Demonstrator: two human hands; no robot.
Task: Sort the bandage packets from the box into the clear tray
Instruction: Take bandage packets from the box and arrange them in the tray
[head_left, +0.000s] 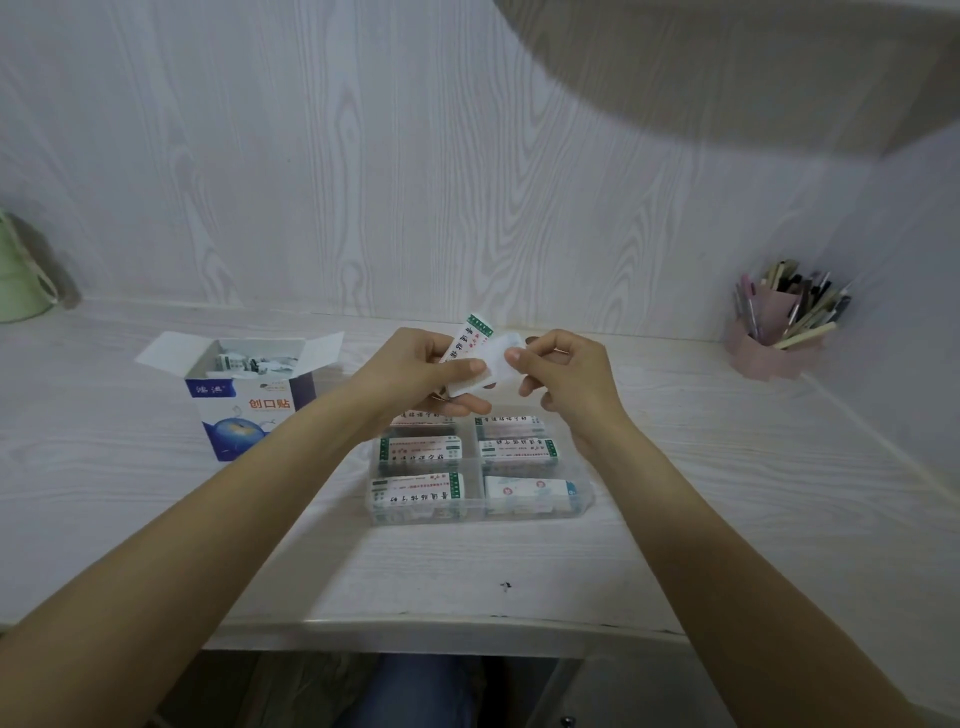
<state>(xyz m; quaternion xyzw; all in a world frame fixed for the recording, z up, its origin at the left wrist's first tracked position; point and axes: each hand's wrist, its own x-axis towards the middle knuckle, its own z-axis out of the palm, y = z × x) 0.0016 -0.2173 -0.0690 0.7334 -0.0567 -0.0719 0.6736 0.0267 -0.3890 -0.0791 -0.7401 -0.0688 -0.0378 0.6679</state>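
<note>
Both hands above the clear tray (584, 493) — left hand (415, 371) and right hand (563, 374) pinch bandage packets (480, 358), seemingly two.

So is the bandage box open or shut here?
Open: the box stands upright with its top flaps spread outward, and loose packets show inside.

A home study nook, by the look of it
The bench (156, 519) is a pale wood-grain top set into a corner, with matching wood-grain panels as the far wall (363, 182) and a plain panel on the right. A pink holder (774, 345) crammed with pens and pencils stands at the far right, a pale green container (18, 280) at the far left edge. An opened retail box (249, 400) of bandages and a clear tray (584, 493) of packets sit mid-bench, and the person's knees show under the near edge
</note>
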